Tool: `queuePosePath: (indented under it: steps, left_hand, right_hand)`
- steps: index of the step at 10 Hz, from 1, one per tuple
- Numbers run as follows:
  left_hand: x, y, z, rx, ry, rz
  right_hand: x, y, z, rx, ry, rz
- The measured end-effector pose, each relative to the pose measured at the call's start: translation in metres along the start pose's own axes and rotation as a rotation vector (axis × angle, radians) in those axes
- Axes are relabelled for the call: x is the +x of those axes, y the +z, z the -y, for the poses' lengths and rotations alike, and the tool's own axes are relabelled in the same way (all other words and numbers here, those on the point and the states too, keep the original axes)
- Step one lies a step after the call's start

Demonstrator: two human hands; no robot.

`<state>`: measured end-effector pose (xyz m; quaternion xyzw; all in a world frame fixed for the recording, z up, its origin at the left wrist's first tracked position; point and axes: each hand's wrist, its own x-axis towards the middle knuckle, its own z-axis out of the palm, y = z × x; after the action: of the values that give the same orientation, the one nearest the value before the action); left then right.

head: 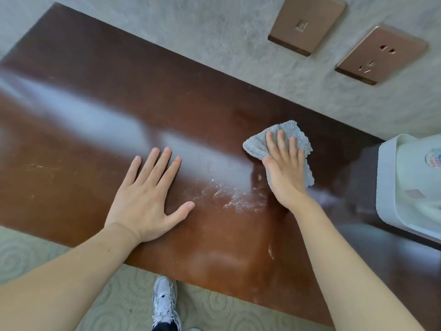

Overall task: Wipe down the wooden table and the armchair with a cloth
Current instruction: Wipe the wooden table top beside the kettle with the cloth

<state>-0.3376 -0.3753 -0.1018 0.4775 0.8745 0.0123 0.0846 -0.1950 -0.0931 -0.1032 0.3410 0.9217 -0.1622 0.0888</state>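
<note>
The dark brown wooden table (100,96) fills most of the view, its top glossy and scratched. A grey fluffy cloth (292,130) lies on it toward the right. My right hand (287,168) presses flat on the cloth with straight fingers. My left hand (148,194) rests flat on the bare tabletop, fingers spread. Between the two hands is a patch of white dust or crumbs (226,194). The armchair is out of view.
A white plastic appliance (410,187) stands on the table at the right edge. On the grey textured wall behind are a bronze switch plate (307,22) and a bronze socket plate (381,53). Below the table's near edge are patterned carpet and my white sneaker (164,302).
</note>
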Motion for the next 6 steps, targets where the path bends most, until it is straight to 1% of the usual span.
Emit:
queuePosePath:
  steps: [1,2,3,4,5,6]
  left_hand:
    - [0.000,-0.001,-0.001,0.002,-0.006,-0.008]
    - [0.000,0.000,-0.001,0.002,-0.007,-0.005]
    - [0.000,0.000,-0.002,0.005,-0.013,-0.003]
    - [0.001,0.000,-0.002,0.005,-0.015,-0.008]
    - [0.001,0.002,-0.002,0.004,-0.016,-0.013]
    - [0.001,0.002,-0.002,0.005,-0.009,-0.017]
  right_hand:
    - [-0.070,0.015,0.000,-0.033,0.044,-0.017]
    - [-0.151,0.031,0.008,0.049,0.148,0.050]
    - [-0.200,0.047,0.020,-0.023,0.335,0.214]
    - [-0.216,0.050,0.040,0.078,0.379,0.157]
    - [-0.200,0.047,0.041,0.060,0.266,0.105]
    - [-0.145,0.037,0.029,0.040,0.128,0.037]
